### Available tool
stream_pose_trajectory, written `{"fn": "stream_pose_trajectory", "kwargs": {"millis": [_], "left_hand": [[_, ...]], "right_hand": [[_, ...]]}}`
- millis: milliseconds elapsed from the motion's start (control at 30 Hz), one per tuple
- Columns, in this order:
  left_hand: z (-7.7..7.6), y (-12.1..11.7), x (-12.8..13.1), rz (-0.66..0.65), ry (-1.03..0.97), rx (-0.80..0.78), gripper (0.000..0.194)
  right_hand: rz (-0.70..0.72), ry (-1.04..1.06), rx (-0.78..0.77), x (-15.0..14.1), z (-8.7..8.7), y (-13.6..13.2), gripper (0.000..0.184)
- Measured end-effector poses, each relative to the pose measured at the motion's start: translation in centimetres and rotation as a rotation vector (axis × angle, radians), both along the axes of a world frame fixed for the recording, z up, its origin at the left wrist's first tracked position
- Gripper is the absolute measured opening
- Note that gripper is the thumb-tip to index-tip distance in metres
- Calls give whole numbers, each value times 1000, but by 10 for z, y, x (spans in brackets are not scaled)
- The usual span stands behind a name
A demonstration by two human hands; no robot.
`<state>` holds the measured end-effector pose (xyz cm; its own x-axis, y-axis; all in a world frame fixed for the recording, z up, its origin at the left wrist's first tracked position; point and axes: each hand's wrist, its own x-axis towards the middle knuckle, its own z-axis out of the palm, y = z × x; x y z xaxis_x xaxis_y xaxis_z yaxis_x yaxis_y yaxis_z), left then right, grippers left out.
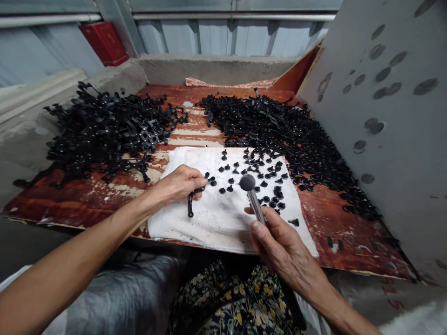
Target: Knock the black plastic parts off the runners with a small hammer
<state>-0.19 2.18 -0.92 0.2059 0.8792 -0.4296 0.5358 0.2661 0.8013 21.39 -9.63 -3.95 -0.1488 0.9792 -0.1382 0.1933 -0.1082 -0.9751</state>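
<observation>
My left hand point(183, 182) is closed over the left side of a white cloth point(209, 223), pinching a thin black curved plastic part point(190, 204). One end of the part hangs below my fingers; the other reaches toward small black round-based pieces. In my right hand point(279, 242) is a metal-handled tool point(255, 204), gripped with the fingers wrapped round it. Its round dark head point(247, 183) points up over the cloth. Several small black pegs with round bases point(271, 201) lie scattered on the cloth around the head, mostly to its right.
A big pile of black branched parts point(104, 125) covers the left of the worn red-brown table point(87, 204). Another black pile point(272, 121) stretches along the back and right. A grey spotted panel point(377, 116) walls the right side. Behind left stands a red box point(104, 44).
</observation>
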Motion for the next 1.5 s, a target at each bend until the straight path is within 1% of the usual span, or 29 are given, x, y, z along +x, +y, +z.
{"fn": "stream_pose_trajectory", "kwargs": {"millis": [100,167,233,300,367,500,600,733,833,933,1000,1100,1167,1267,1333,1467,1500], "left_hand": [[1,3,0,22,-30,-67,21],[0,3,0,49,-56,-104,22],[-3,4,-1,51,-64,-109,23],[-6,4,-2,39,-51,-98,22],[-7,4,-3,32,-44,-95,22],[-7,6,-2,31,-41,-93,23],[-7,6,-2,32,-25,-91,23],[-5,7,-1,54,-30,-97,22],[-3,7,-1,86,-45,-117,22],[-2,6,-1,86,-63,-140,25],[-2,6,-1,81,-66,-147,25],[-2,7,-1,80,-57,-144,23],[-1,7,-1,86,-62,-150,23],[0,7,0,95,-105,-169,26],[0,6,-1,102,-122,-178,27],[-3,7,-1,88,-80,-169,26],[-4,8,-1,80,-73,-169,27]], "right_hand": [[30,-328,229,5,12,12,39],[82,-460,395,7,12,23,46],[139,-538,534,9,8,33,50],[175,-623,624,11,3,42,53],[184,-717,678,12,0,47,55],[176,-825,761,12,2,48,55],[160,-884,791,10,1,48,55],[189,-963,801,10,-4,51,61],[185,-924,817,9,0,50,60],[113,-848,907,6,8,47,58],[94,-862,938,6,9,47,58],[179,-958,879,7,7,48,58],[210,-958,864,9,8,49,58],[121,-857,951,9,14,47,58],[77,-847,980,8,17,47,59],[204,-959,886,8,12,50,57],[204,-947,878,8,10,51,56]]}}
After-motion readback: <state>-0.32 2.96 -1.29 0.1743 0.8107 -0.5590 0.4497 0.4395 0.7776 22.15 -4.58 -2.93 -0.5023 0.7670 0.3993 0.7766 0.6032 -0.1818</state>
